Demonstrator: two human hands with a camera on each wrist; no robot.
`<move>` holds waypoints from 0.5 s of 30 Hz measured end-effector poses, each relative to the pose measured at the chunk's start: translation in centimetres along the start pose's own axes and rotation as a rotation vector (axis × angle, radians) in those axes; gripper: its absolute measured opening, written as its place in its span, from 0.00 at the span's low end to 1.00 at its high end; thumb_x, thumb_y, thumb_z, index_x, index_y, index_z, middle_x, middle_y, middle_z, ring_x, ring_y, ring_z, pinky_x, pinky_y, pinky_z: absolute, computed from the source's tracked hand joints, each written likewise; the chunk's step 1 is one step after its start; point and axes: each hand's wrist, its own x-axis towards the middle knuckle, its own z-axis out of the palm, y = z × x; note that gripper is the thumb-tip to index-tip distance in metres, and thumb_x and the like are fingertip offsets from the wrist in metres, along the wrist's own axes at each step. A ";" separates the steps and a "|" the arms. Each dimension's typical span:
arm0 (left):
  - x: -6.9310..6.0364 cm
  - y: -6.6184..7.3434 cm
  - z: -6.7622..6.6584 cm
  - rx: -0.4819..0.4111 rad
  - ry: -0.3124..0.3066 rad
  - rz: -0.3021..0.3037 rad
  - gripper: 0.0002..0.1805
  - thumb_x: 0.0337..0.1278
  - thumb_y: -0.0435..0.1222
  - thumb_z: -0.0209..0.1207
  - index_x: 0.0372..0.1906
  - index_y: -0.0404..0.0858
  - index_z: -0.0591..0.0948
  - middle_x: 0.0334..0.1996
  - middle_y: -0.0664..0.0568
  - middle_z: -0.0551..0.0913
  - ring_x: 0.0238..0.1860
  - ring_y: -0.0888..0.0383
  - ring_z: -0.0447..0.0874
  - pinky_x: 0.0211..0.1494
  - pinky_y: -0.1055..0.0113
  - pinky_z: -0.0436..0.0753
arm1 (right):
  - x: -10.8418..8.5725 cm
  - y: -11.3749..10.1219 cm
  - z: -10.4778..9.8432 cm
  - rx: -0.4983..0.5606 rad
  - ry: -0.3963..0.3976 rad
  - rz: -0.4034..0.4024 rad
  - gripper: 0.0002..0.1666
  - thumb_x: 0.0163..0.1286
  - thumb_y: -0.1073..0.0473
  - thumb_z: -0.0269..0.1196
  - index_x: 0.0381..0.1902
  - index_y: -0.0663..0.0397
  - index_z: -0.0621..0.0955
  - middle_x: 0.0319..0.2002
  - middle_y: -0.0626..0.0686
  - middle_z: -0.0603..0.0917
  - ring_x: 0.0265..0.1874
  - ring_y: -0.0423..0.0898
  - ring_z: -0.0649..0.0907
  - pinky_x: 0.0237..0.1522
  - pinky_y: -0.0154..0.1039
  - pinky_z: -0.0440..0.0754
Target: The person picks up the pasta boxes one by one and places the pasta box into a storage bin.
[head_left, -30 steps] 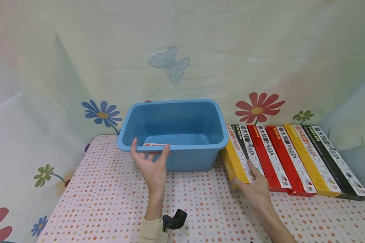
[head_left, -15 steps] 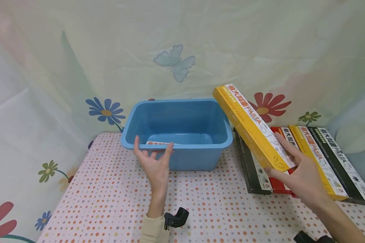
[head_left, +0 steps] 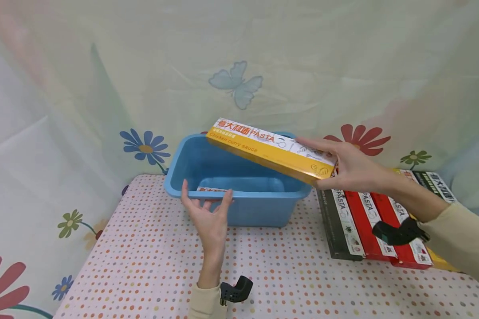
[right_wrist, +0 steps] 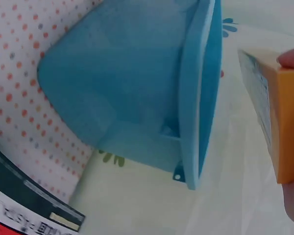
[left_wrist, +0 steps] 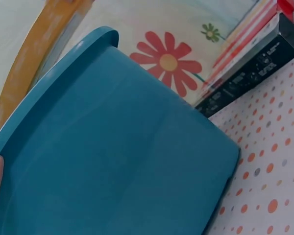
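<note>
A yellow pasta box (head_left: 269, 150), lettered "Chicken curry sauce", hangs tilted over the right part of a blue bin (head_left: 259, 208). My right hand (head_left: 355, 170) grips its right end between thumb and fingers; the same box (right_wrist: 290, 122) shows at the edge of the right wrist view. My left hand (head_left: 209, 221) holds the bin's front rim near its left corner, with thumb and a finger over the rim. Inside the bin, a white-and-red printed box (head_left: 213, 189) lies behind the front rim, mostly hidden. One fingertip shows on the bin (left_wrist: 112, 142) in the left wrist view.
To the bin's right stand several pasta boxes in a row: a black one (head_left: 337, 226), red ones (head_left: 377, 248), then a yellow and another black (head_left: 431, 179) partly behind the right arm. A flowered cloth hangs behind the dotted table (head_left: 143, 266).
My right hand has lifted the yellow box out of the row and carried it left over the bin, turning it nearer to crosswise. My left hand keeps its hold on the rim.
</note>
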 end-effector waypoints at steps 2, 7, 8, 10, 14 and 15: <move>-0.1 0.0 0.0 -0.007 -0.002 0.000 0.59 0.55 0.29 0.75 0.84 0.46 0.50 0.77 0.34 0.53 0.59 0.33 0.80 0.48 0.58 0.92 | 1.8 -0.1 -0.4 0.000 -0.096 -0.008 0.55 0.56 0.65 0.76 0.80 0.58 0.65 0.70 0.63 0.74 0.49 0.51 0.75 0.37 0.32 0.83; -0.1 0.1 0.3 -0.024 -0.009 -0.009 0.59 0.54 0.27 0.75 0.83 0.46 0.49 0.76 0.34 0.54 0.59 0.32 0.80 0.46 0.59 0.93 | 5.9 -0.2 0.1 -0.053 -0.262 0.041 0.53 0.57 0.65 0.73 0.80 0.59 0.66 0.71 0.62 0.73 0.49 0.51 0.77 0.45 0.40 0.81; -0.1 0.1 0.3 -0.022 -0.009 -0.011 0.59 0.55 0.27 0.75 0.83 0.46 0.49 0.77 0.35 0.53 0.59 0.32 0.80 0.46 0.59 0.93 | 6.7 -0.1 0.4 -0.061 -0.285 0.043 0.53 0.56 0.66 0.73 0.79 0.60 0.66 0.72 0.61 0.74 0.50 0.52 0.77 0.47 0.43 0.81; -0.1 0.1 0.3 -0.017 -0.011 -0.010 0.59 0.55 0.27 0.75 0.83 0.46 0.49 0.78 0.36 0.52 0.57 0.34 0.81 0.46 0.59 0.93 | 8.2 0.3 1.0 -0.083 -0.334 0.029 0.51 0.57 0.66 0.72 0.79 0.61 0.67 0.71 0.61 0.75 0.51 0.52 0.78 0.49 0.45 0.80; -0.3 0.1 0.2 -0.003 -0.012 -0.011 0.59 0.55 0.28 0.75 0.83 0.46 0.49 0.79 0.37 0.52 0.52 0.41 0.84 0.46 0.59 0.93 | 10.6 1.1 2.1 -0.087 -0.431 0.008 0.50 0.57 0.67 0.70 0.78 0.65 0.66 0.71 0.62 0.75 0.54 0.53 0.78 0.49 0.45 0.79; -0.3 0.1 0.2 -0.004 -0.012 -0.011 0.58 0.55 0.28 0.75 0.83 0.46 0.50 0.79 0.37 0.52 0.50 0.42 0.84 0.45 0.59 0.93 | 11.0 1.2 2.3 -0.085 -0.453 0.009 0.50 0.57 0.67 0.70 0.78 0.66 0.66 0.71 0.62 0.75 0.55 0.53 0.78 0.48 0.44 0.79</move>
